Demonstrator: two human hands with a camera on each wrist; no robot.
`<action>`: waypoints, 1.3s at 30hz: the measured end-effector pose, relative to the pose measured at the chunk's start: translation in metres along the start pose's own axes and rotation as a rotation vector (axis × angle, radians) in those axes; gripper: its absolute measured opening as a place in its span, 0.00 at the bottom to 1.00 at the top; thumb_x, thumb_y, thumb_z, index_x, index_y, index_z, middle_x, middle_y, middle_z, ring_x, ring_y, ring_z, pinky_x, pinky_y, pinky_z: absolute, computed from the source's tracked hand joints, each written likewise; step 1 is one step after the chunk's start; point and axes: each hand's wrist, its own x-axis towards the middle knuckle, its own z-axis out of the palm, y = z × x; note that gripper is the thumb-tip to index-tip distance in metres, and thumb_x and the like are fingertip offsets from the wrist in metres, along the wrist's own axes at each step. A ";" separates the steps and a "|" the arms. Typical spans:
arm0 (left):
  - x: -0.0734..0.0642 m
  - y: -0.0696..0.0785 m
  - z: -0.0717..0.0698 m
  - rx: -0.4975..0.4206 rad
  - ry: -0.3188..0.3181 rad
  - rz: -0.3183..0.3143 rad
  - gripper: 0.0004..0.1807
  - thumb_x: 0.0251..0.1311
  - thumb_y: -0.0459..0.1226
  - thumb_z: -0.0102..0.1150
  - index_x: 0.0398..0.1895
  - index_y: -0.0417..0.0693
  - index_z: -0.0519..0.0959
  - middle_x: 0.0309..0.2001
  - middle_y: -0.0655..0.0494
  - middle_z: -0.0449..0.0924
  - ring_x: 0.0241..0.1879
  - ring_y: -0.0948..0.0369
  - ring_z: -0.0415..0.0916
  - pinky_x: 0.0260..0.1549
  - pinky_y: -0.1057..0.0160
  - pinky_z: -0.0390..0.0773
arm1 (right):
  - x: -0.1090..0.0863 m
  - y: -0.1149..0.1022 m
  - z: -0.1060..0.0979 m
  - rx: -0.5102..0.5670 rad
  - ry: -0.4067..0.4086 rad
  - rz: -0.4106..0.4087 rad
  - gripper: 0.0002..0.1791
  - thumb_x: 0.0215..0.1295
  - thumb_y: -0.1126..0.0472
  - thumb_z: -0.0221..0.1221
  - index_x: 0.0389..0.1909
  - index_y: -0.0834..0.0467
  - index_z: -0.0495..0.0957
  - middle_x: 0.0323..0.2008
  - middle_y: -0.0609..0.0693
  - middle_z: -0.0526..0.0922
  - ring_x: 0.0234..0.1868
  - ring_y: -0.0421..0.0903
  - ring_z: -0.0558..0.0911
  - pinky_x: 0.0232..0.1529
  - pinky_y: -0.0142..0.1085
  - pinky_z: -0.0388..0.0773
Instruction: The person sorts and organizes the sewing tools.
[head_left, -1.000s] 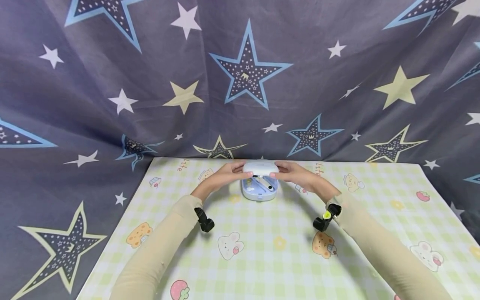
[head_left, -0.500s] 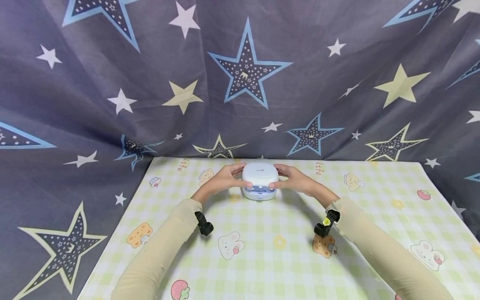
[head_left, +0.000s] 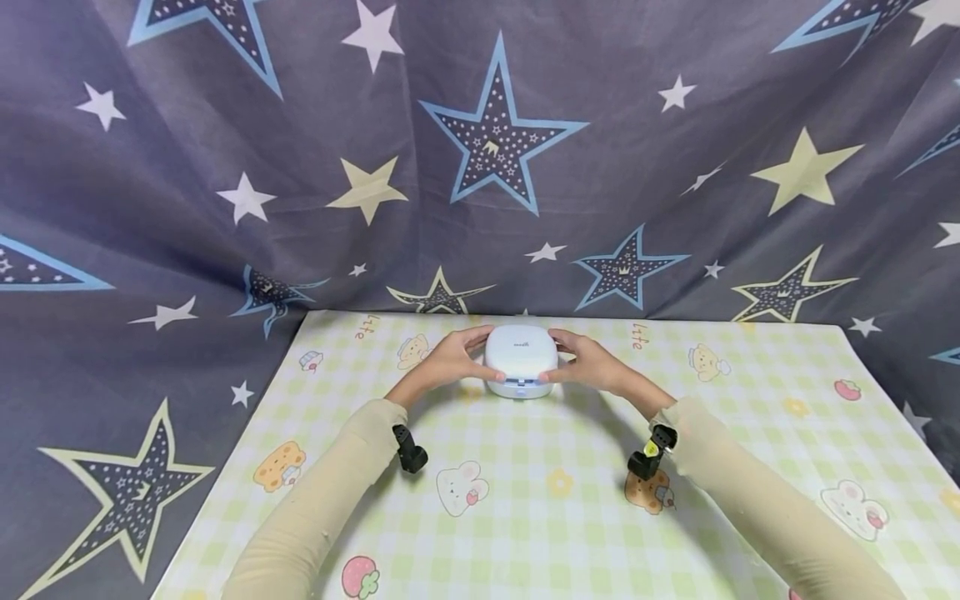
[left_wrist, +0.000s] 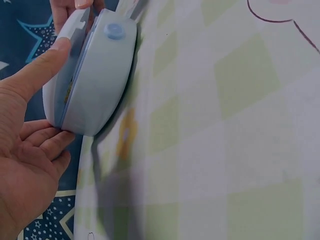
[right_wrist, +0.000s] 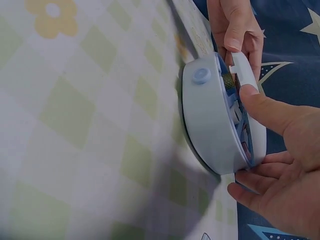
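A small rounded white case [head_left: 521, 348] stands on the table near its back edge, its lid [right_wrist: 258, 135] tilted down with a narrow gap left at the front. Through that gap the right wrist view catches a blue inner rim and small things too hidden to name. My left hand [head_left: 452, 360] grips the lid from the left, thumb on its front edge and fingers round the side toward the hinge. Mirroring it on the right, my right hand [head_left: 592, 362] holds the lid the same way. A round blue button [left_wrist: 114, 31] sits on the front of the base.
A green-and-white checked cloth [head_left: 517, 500] with printed cartoon figures covers the table. Behind the table's back edge hangs a dark curtain [head_left: 637, 183] with stars. Each wrist carries a black camera mount [head_left: 409, 450].
Both hands have brought the lid forward and down, from raised with the blue inside showing to nearly meeting the base. The base has stayed in place.
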 end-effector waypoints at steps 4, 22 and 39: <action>0.001 -0.004 0.001 0.010 0.015 0.005 0.55 0.45 0.35 0.82 0.77 0.40 0.61 0.77 0.46 0.64 0.76 0.50 0.62 0.75 0.53 0.62 | 0.001 0.001 0.001 -0.037 0.015 0.030 0.49 0.62 0.61 0.71 0.75 0.74 0.54 0.74 0.71 0.61 0.73 0.67 0.66 0.70 0.58 0.69; 0.000 -0.007 0.004 0.050 0.065 0.005 0.56 0.40 0.37 0.85 0.76 0.42 0.64 0.76 0.48 0.66 0.75 0.50 0.65 0.74 0.52 0.65 | 0.000 0.000 0.007 -0.090 0.055 0.022 0.49 0.59 0.62 0.73 0.74 0.75 0.56 0.73 0.73 0.61 0.71 0.68 0.70 0.68 0.57 0.72; 0.001 -0.008 0.006 0.079 0.044 0.047 0.55 0.41 0.36 0.85 0.76 0.42 0.64 0.75 0.46 0.66 0.74 0.49 0.65 0.73 0.57 0.66 | 0.000 0.001 0.007 -0.194 0.060 -0.014 0.49 0.58 0.60 0.73 0.73 0.76 0.57 0.71 0.74 0.64 0.68 0.68 0.73 0.65 0.56 0.75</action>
